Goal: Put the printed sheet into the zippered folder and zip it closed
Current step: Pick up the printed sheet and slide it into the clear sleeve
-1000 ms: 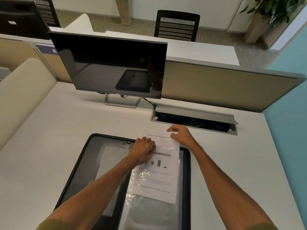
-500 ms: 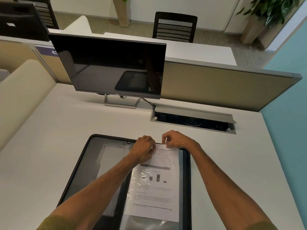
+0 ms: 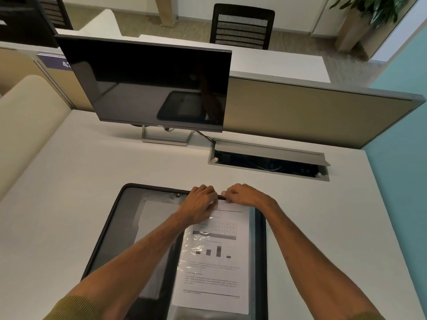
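A black zippered folder (image 3: 157,188) lies open flat on the white desk in front of me. The printed sheet (image 3: 215,269), with a table, a bar chart and text, lies on the folder's right half, its lower part under a shiny clear plastic sleeve. My left hand (image 3: 198,204) has curled fingers on the sleeve and sheet at their top left. My right hand (image 3: 245,195) pinches the sheet's top edge near the folder's far rim. The two hands almost touch. A pale pocket shows on the folder's left half.
A dark monitor (image 3: 150,84) on a metal stand stands behind the folder. An open cable box (image 3: 268,158) is set into the desk at the back right. A beige partition (image 3: 312,112) closes the far side. A teal wall runs along the right.
The sheet has slid toward me, deeper into the sleeve, and now lies straight. My right hand has come back from beyond the folder to the sheet's top edge, beside my left hand.
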Available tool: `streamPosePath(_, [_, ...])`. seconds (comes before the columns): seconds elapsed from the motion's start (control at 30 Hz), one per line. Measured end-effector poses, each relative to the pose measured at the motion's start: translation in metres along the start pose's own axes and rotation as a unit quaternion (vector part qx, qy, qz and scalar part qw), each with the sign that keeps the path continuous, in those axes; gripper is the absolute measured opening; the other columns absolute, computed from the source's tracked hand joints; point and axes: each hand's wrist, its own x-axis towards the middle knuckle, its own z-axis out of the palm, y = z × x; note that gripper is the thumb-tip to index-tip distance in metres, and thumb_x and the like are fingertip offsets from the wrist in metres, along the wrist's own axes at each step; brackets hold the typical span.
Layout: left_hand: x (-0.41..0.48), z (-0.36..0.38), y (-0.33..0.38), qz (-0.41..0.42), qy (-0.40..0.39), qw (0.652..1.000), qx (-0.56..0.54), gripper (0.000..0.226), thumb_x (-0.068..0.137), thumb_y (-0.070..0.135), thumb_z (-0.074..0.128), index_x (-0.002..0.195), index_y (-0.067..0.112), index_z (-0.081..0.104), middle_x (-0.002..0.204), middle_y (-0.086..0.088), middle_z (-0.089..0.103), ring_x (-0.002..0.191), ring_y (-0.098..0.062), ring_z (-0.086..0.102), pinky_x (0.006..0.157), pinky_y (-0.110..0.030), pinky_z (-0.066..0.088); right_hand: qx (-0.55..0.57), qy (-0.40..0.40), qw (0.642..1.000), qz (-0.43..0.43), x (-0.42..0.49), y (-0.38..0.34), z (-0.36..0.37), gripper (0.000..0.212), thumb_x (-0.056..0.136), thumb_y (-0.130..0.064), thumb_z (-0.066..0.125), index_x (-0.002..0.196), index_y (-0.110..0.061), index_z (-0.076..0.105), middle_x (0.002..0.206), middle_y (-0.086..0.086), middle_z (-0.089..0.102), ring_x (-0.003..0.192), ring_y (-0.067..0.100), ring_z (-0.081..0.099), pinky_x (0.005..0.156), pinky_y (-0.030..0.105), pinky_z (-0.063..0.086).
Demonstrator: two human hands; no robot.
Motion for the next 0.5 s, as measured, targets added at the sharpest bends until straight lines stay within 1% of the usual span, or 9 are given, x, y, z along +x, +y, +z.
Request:
streamPosePath(0.03, [-0.001,0.001,0.000,-0.002,0.002,1.000,-0.001,0.015,0.102,0.034,0.060,0.111,0.024,0.066,0.118,0.005,0.061,0.109,-0.017,0.056,0.098,-0.038,0.047,-0.010,-0.006,1.000,-0.004,0.000,-0.001,0.001,0.038,0.101,-0.052,0.060,0.103,-0.014,0.068,0.098,0.003,0.069,0.088,0.021,0.062,0.084,0.039,0.053])
streamPosePath(0.07, [-0.002,0.002,-0.001,-0.004,0.002,1.000,-0.003,0.013,0.102,0.033,0.061,0.111,0.025,0.066,0.118,0.005,0.061,0.108,-0.017,0.055,0.098,-0.038,0.047,-0.018,-0.015,1.000,-0.008,-0.001,-0.001,0.003,0.034,0.096,-0.049,0.070,0.105,-0.016,0.067,0.099,0.001,0.066,0.088,0.019,0.061,0.085,0.038,0.053])
streamPosePath(0.13, [-0.003,0.003,0.000,-0.012,0.003,1.000,-0.007,0.012,0.101,0.031,0.061,0.109,0.025,0.066,0.115,0.005,0.061,0.107,-0.017,0.055,0.097,-0.038,0.046,-0.016,-0.035,0.999,-0.018,-0.001,-0.001,0.006,0.032,0.087,-0.035,0.082,0.108,-0.016,0.067,0.104,0.001,0.065,0.092,0.021,0.061,0.088,0.039,0.054])
streamPosePath(0.23, [-0.002,0.002,0.001,-0.026,0.001,1.000,-0.010,0.011,0.100,0.030,0.060,0.108,0.026,0.066,0.112,0.005,0.063,0.107,-0.019,0.056,0.096,-0.039,0.046,-0.012,-0.040,0.999,-0.011,-0.002,0.000,0.012,0.022,0.085,-0.017,0.083,0.105,-0.015,0.073,0.101,0.001,0.070,0.096,0.022,0.066,0.094,0.041,0.057])
streamPosePath(0.33, [-0.001,0.002,0.002,-0.035,-0.005,0.999,-0.015,0.009,0.097,0.028,0.062,0.104,0.027,0.067,0.110,0.006,0.065,0.109,-0.019,0.056,0.095,-0.038,0.045,-0.001,-0.033,0.999,-0.001,0.000,0.003,0.016,0.016,0.084,-0.010,0.080,0.099,-0.017,0.079,0.098,-0.002,0.075,0.094,0.017,0.068,0.101,0.048,0.055])
streamPosePath(0.43, [-0.001,0.002,0.003,-0.045,-0.008,0.999,-0.015,0.012,0.097,0.028,0.062,0.106,0.025,0.068,0.111,0.004,0.066,0.110,-0.019,0.055,0.096,-0.039,0.044,-0.009,-0.013,1.000,0.000,-0.001,0.004,0.018,0.014,0.086,-0.013,0.079,0.099,-0.019,0.081,0.093,-0.006,0.074,0.092,0.014,0.065,0.107,0.052,0.046])
streamPosePath(0.5, [0.000,0.002,0.005,-0.054,-0.011,0.998,-0.015,0.013,0.097,0.028,0.062,0.106,0.024,0.068,0.112,0.003,0.067,0.111,-0.021,0.056,0.096,-0.040,0.044,-0.014,-0.005,1.000,-0.003,-0.002,0.004,0.019,0.012,0.089,-0.017,0.078,0.100,-0.020,0.081,0.093,-0.008,0.073,0.095,0.013,0.063,0.110,0.052,0.033])
